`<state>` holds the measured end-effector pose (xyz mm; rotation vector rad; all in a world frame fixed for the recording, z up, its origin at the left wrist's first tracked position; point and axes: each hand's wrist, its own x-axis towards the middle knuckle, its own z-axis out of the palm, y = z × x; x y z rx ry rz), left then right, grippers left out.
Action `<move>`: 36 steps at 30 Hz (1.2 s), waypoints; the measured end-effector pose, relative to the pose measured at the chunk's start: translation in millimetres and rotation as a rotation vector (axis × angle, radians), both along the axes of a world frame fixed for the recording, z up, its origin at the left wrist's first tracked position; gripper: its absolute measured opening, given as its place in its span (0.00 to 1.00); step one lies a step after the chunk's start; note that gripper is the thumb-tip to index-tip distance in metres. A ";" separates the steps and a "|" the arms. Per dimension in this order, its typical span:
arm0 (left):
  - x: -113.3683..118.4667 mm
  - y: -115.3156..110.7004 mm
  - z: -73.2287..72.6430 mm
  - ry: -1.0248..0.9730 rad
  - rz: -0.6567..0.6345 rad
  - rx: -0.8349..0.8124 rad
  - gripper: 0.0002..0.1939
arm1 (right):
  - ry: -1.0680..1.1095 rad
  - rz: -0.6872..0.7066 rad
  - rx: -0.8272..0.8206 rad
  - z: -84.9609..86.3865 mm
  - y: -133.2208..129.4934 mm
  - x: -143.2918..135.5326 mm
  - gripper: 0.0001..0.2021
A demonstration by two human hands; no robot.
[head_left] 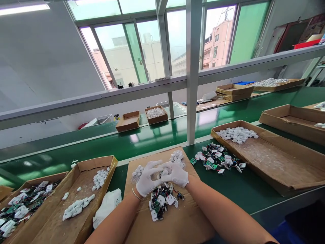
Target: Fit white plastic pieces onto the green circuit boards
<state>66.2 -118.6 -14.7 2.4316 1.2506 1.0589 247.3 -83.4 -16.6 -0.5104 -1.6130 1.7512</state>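
Observation:
My left hand [149, 179] and my right hand [175, 174], both in white gloves, meet over a cardboard sheet [162, 230]. Their fingers are curled together around something small and pale, mostly hidden by the gloves. Just below them lies a heap of small circuit boards [162, 200] with wires and white plastic covers. Behind the right hand sits a pile of small white plastic parts [177, 156]. A smaller pile of white parts [137, 171] lies beside the left hand.
On the left, a cardboard tray [83, 165] holds white parts, and another tray [59, 177] holds circuit boards. A white bag [108, 206] lies between. To the right are loose circuit boards [215, 157] and a large tray [269, 159]. A metal post [191, 74] rises ahead.

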 end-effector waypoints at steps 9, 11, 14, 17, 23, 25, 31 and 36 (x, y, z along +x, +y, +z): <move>-1.2 3.5 -5.6 -0.029 -0.058 0.100 0.14 | -0.049 -0.104 0.100 4.6 -2.9 3.0 0.11; -1.4 3.2 -7.1 -0.024 -0.060 0.121 0.14 | -0.103 -0.159 0.152 3.6 -2.7 2.3 0.09; -1.9 4.3 -11.1 -0.043 -0.071 0.132 0.14 | -0.152 -0.200 0.209 1.4 -1.6 2.2 0.08; -2.8 6.4 -15.4 -0.105 -0.111 0.165 0.14 | -0.116 -0.111 0.218 0.3 0.0 4.5 0.10; -3.9 4.8 -17.6 -0.119 -0.111 0.165 0.15 | -0.053 -0.012 0.185 -1.0 1.0 7.0 0.14; -3.9 3.7 -17.6 -0.111 -0.101 0.174 0.15 | -0.051 -0.010 0.177 -3.0 1.0 6.7 0.14; -4.9 4.2 -21.1 -0.121 -0.112 0.187 0.15 | -0.061 -0.009 0.144 -2.3 0.0 6.1 0.14; -4.3 3.6 -21.9 -0.144 -0.138 0.192 0.15 | -0.105 -0.082 0.159 5.5 -2.6 4.7 0.11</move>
